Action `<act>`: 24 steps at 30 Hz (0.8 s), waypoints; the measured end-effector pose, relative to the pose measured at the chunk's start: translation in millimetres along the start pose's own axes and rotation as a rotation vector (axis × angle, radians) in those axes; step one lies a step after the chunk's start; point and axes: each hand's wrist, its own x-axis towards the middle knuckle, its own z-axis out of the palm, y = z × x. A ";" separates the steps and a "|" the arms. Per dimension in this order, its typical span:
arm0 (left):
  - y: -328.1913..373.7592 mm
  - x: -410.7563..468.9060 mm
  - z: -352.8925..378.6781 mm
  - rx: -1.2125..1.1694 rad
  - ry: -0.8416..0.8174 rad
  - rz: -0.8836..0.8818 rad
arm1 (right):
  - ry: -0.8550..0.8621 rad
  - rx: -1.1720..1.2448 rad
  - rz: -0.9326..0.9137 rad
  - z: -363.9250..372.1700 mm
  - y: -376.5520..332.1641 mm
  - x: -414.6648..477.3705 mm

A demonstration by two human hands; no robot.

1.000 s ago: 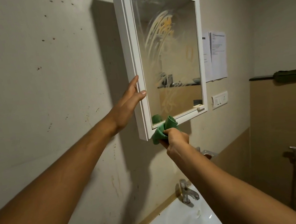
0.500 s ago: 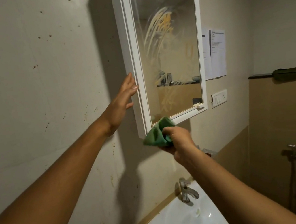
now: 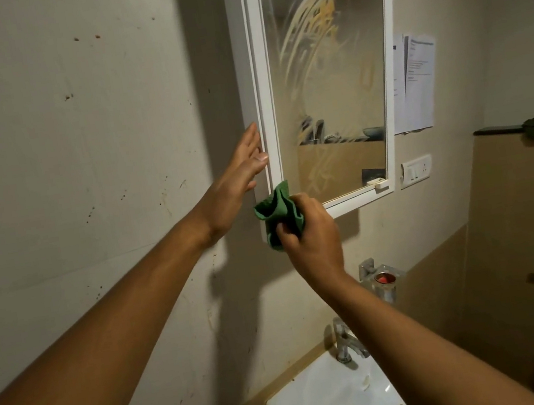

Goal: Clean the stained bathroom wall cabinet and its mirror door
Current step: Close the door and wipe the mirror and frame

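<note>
Stained wall [image 3: 79, 161]: cabinet [image 3: 243, 67] long axis vertical; left hand [image 3: 235, 186] flat on its side, right hand [image 3: 312, 233] clenching cloth [image 3: 278, 214]

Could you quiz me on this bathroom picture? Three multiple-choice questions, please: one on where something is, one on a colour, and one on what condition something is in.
1. Where is the cloth?
A) on the floor
B) hanging from a hook
C) at the lower left corner of the cabinet

2. What colour is the cloth?
A) green
B) white
C) red

3. What condition is the mirror in?
A) spotless
B) streaked with smears
C) cracked

Answers:
1. C, since the right hand grips it up at that corner.
2. A, as the bunched fabric is plainly green.
3. B, because pale swirled streaks cover much of the glass.
</note>
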 end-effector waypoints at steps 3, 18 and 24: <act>-2.2 0.0 0.9 -0.001 0.015 0.008 | -0.014 -0.073 -0.044 4.9 -0.2 0.2; -11.6 -1.3 8.8 -0.002 0.052 0.007 | -0.255 -0.494 -0.435 3.5 36.1 -18.6; -4.8 2.9 -9.3 0.006 0.186 -0.004 | -0.150 -0.219 -0.103 -40.6 35.4 6.0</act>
